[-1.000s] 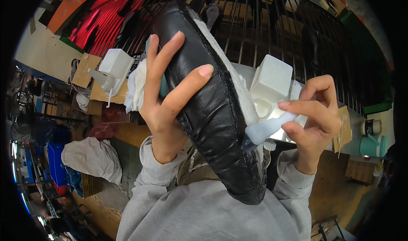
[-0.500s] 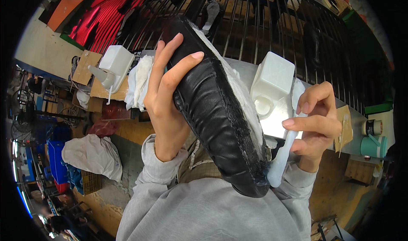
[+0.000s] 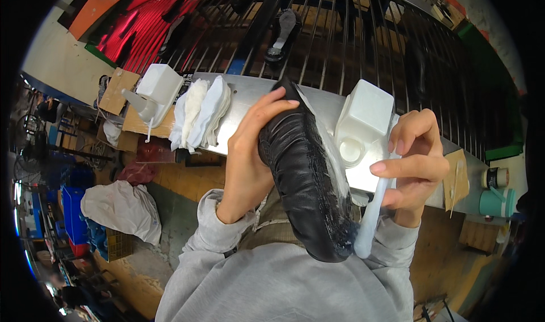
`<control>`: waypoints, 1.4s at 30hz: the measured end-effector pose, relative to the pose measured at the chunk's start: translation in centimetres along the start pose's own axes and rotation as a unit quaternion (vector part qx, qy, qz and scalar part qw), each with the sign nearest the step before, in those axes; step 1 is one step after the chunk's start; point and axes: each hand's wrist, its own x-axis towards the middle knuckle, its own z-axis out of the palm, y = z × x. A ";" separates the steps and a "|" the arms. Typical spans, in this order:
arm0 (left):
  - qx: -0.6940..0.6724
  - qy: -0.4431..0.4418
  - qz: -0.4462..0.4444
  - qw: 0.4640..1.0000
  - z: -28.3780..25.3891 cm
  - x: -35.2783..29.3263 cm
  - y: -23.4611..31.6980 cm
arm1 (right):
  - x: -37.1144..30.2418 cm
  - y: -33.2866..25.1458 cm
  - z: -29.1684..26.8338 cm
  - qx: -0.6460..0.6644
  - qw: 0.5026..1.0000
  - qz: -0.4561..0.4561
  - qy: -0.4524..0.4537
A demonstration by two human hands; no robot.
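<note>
Over your lap, in front of the metal table (image 3: pixel 250 103), your left hand (image 3: pixel 250 152) holds the black shoe upper (image 3: pixel 304 186) up on edge, fingers wrapped round its far side with the thumb across the toe end. Half a second ago those fingers lay spread over the top of the leather; now they have slid round behind it, and the piece has turned so its pleated edge faces you.

Your right hand (image 3: pixel 411 157) pinches the white applicator stick (image 3: pixel 372 217) between thumb and forefinger, the other fingers curled loosely. A second ago the stick was up beside the white tub (image 3: pixel 363 118); it has since swung down, and its tip now sits at the heel end of the upper, touching or nearly so — the bend of the lens makes that hard to call. A pale, wet-looking film runs along the rim above it, so the coating appears to have reached the lower end.

A stack of white insoles (image 3: pixel 201 112) leans on the table, well apart from both hands.
</note>
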 end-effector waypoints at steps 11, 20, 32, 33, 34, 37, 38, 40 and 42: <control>0.007 -0.008 -0.002 1.000 0.0 -0.1 0.4 | 0.4 -0.7 0.4 -0.062 0.997 0.039 0.022; -0.047 -0.052 -0.059 0.996 -0.1 -0.9 -0.3 | 0.8 0.1 0.5 -0.024 1.000 -0.015 0.004; -0.385 -0.196 -0.376 0.820 0.2 -3.0 0.4 | 3.1 0.8 0.9 -0.031 0.997 -0.069 -0.023; -0.413 -0.203 -0.413 0.786 0.3 -3.2 0.4 | 3.2 0.8 0.9 -0.033 0.997 -0.069 -0.028; -0.422 -0.223 -0.413 0.776 0.5 -3.3 0.5 | 3.4 0.8 0.8 -0.035 0.996 -0.070 -0.033; -0.458 -0.269 -0.414 0.739 1.1 -3.4 0.3 | 3.7 0.9 0.8 -0.035 0.997 -0.058 -0.044; -0.462 -0.283 -0.406 0.736 1.2 -3.4 0.2 | 3.7 0.9 0.9 -0.035 0.997 -0.051 -0.047; -0.464 -0.307 -0.391 0.733 1.4 -3.7 0.0 | 3.5 1.2 0.9 -0.012 0.997 -0.042 -0.058; -0.460 -0.317 -0.376 0.739 1.5 -4.0 -0.3 | 3.3 1.5 0.8 0.006 0.997 -0.034 -0.069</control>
